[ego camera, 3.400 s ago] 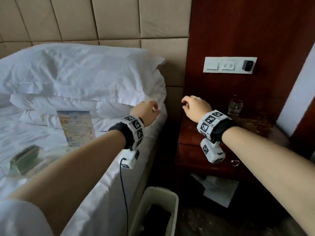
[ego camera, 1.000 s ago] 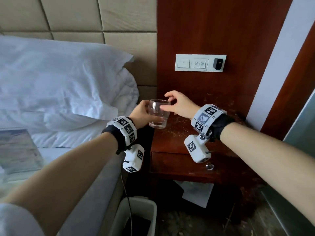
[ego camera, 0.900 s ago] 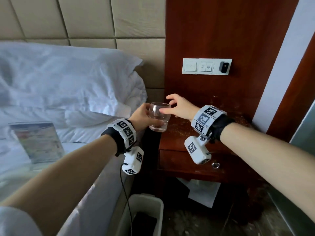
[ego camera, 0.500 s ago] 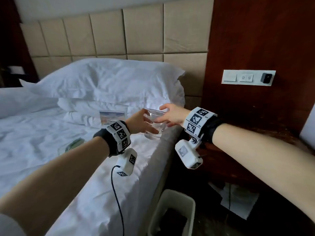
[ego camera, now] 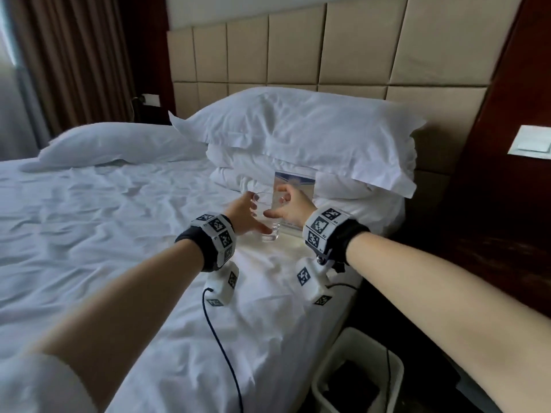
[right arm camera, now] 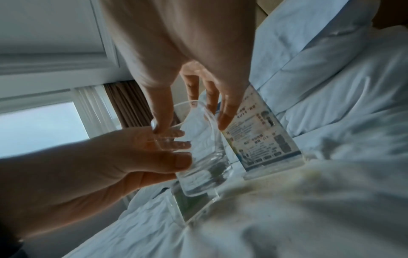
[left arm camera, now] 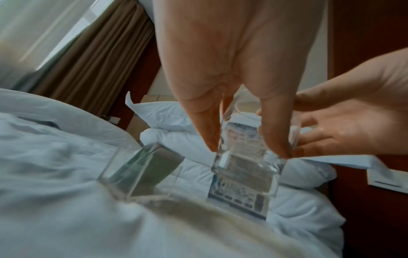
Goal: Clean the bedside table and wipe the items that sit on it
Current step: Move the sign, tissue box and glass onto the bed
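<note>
A clear drinking glass [ego camera: 270,226] stands upright on the white bed sheet [ego camera: 119,234], just in front of an acrylic sign holder with a printed leaflet [ego camera: 295,186]. My left hand [ego camera: 260,214] grips the glass [left arm camera: 247,157] from the left, thumb on the near side and fingers behind it. My right hand [ego camera: 278,205] hovers at the rim with its fingers straight, beside the glass [right arm camera: 205,157]. The wooden bedside table [ego camera: 492,248] is a dark shape at the right edge of the head view.
A second clear acrylic holder with green contents [left arm camera: 141,167] lies on the sheet left of the glass. White pillows [ego camera: 298,129] are stacked behind the sign. A white waste bin [ego camera: 357,377] stands on the floor between bed and table. A switch panel [ego camera: 530,143] is on the wall.
Both hands carried the glass from above the bedside table leftward onto the bed. It now rests on the sheet, and the right hand's pinch on the rim has loosened.
</note>
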